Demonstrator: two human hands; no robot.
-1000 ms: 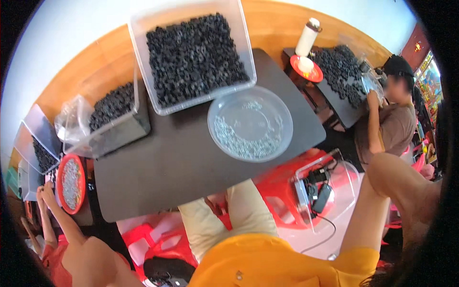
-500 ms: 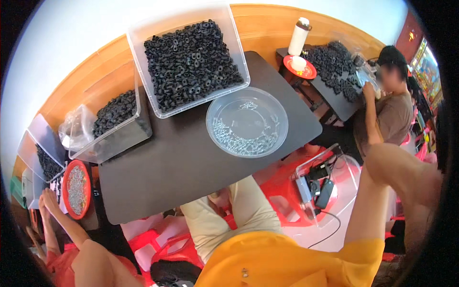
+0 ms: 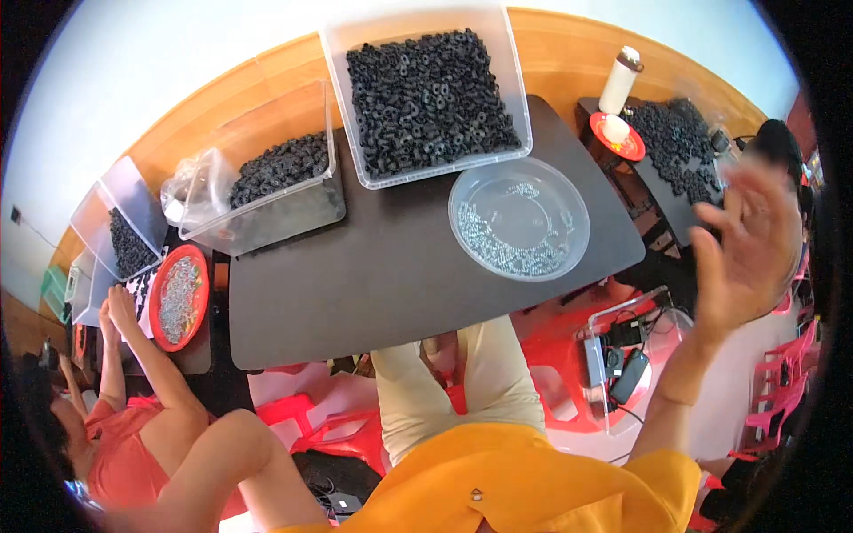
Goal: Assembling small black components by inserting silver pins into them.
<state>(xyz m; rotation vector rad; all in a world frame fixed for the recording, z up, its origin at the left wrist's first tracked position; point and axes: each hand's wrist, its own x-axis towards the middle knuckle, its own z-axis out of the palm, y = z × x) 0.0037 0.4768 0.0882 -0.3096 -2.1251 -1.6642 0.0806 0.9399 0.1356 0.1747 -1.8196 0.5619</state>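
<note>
Out from the right rim, where your arm was folded half a second ago, your right hand (image 3: pixel 745 253) has swung up into the right of the frame, and your view has turned so that the dark table (image 3: pixel 382 298) sits further right and straighter. What matters is the line from that hand to the round clear tub (image 3: pixel 513 222): it lies to the left, roughly level with the hand in the picture and well apart from it, with small metal pieces (image 3: pixel 524 258) scattered mostly along its lower side. Being round, it offers no long axis. Just beyond its upper-left rim stands the square bin (image 3: pixel 444 170) of black parts (image 3: pixel 431 102), at the top centre and further from you. Your right hand is clearly the nearer one; your left hand is out of sight, so you cannot tell its grip, with only the bent left arm (image 3: pixel 244 440) showing at lower left. Your right forearm rises steeply, fingers up and spread, thumb toward the tub, slightly blurred, with nothing visible in the grasp.
</note>
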